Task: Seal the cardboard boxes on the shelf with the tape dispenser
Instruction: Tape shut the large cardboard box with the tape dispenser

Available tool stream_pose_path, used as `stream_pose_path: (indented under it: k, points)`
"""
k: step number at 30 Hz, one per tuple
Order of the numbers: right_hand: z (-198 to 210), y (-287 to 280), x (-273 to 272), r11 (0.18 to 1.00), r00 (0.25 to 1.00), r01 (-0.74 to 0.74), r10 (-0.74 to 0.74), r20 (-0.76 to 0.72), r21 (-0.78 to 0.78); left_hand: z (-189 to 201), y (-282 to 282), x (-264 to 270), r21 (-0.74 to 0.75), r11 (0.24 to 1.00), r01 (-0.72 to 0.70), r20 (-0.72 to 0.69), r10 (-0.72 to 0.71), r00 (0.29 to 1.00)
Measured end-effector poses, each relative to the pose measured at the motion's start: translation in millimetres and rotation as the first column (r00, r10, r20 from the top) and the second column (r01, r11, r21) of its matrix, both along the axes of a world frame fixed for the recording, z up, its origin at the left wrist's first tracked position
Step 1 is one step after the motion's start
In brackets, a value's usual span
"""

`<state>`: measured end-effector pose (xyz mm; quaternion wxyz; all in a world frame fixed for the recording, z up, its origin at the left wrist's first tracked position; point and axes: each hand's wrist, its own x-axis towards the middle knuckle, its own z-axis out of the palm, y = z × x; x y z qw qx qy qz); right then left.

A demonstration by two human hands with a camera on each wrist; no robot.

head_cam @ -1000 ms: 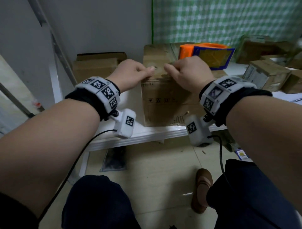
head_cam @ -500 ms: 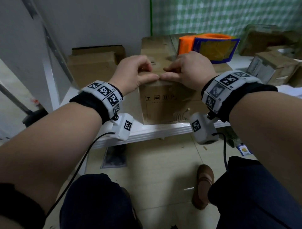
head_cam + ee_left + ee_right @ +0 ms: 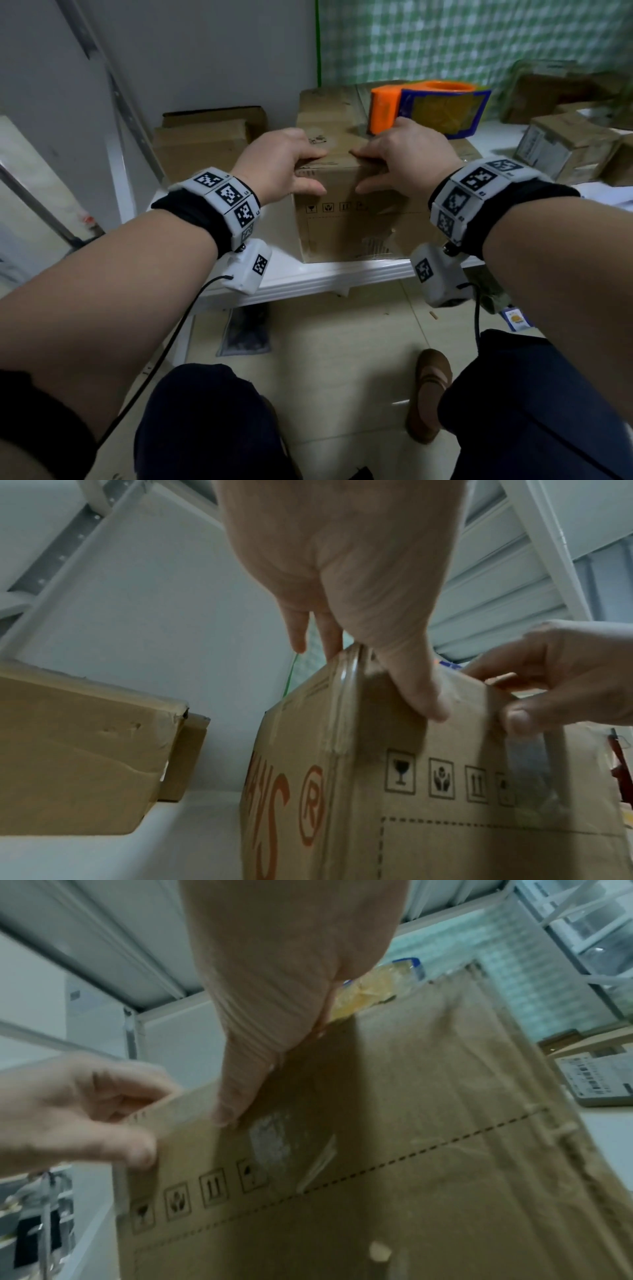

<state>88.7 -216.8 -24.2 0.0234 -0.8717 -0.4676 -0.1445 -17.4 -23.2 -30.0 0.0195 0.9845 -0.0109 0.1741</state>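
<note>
A brown cardboard box (image 3: 346,226) stands at the front edge of the white shelf (image 3: 308,277). My left hand (image 3: 308,171) and right hand (image 3: 373,168) straddle its top front edge, fingers flat on the lid and thumbs pressed against the front face, nearly meeting at the middle. A strip of clear tape (image 3: 527,764) runs down the front face below the right thumb; the tape (image 3: 270,1139) also shows in the right wrist view. The orange and blue tape dispenser (image 3: 435,106) rests on the lid behind the right hand, untouched.
A lower cardboard box (image 3: 202,144) sits to the left against the wall. Several smaller boxes (image 3: 565,147) lie on the shelf to the right. A slanted metal frame bar (image 3: 120,96) stands at the left. My knees and a brown shoe (image 3: 431,394) are below the shelf.
Both hands have gone from curled fingers at the lid's front edge to flatter fingers on top, and the thumbs have slid down onto the front face. The dispenser has not moved.
</note>
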Motion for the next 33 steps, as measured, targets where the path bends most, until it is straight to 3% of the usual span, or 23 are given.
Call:
stream_pose_path:
  k: [3, 6, 11, 16, 20, 27, 30, 33]
  points:
    - [3, -20, 10, 0.991, 0.997, 0.066, -0.059, -0.055, 0.120, 11, -13, 5, 0.080, 0.991, -0.105, -0.042, 0.109, 0.993]
    - [7, -42, 20, 0.948, 0.987, 0.161, -0.150, -0.061, 0.276, 19, -33, 18, 0.128, 0.968, -0.214, 0.010, 0.214, 0.977]
    - [1, -70, 31, 0.914, 0.964, 0.260, -0.262, -0.037, 0.311, 12, -69, 44, 0.101, 0.970, -0.220, 0.048, 0.216, 0.975]
    - [-17, -84, 34, 0.890, 0.961, 0.267, -0.215, -0.176, 0.370, -2, -82, 49, 0.072, 0.977, -0.203, 0.098, 0.196, 0.976]
    - [-26, -83, 31, 0.824, 0.944, 0.291, -0.162, -0.289, 0.486, -6, -83, 48, 0.163, 0.967, -0.195, 0.112, 0.179, 0.978]
    - [-21, -92, 30, 0.799, 0.893, 0.348, -0.125, -0.432, 0.490, 7, -84, 49, 0.277, 0.940, -0.200, 0.073, 0.187, 0.980]
    - [-19, -93, 30, 0.741, 0.783, 0.407, 0.019, -0.622, 0.535, 9, -92, 54, 0.176, 0.977, -0.119, 0.055, 0.111, 0.992]
    - [-20, -94, 30, 0.654, 0.541, 0.531, 0.229, -0.809, 0.540, 3, -109, 65, 0.024, 0.997, 0.067, 0.061, -0.068, 0.996]
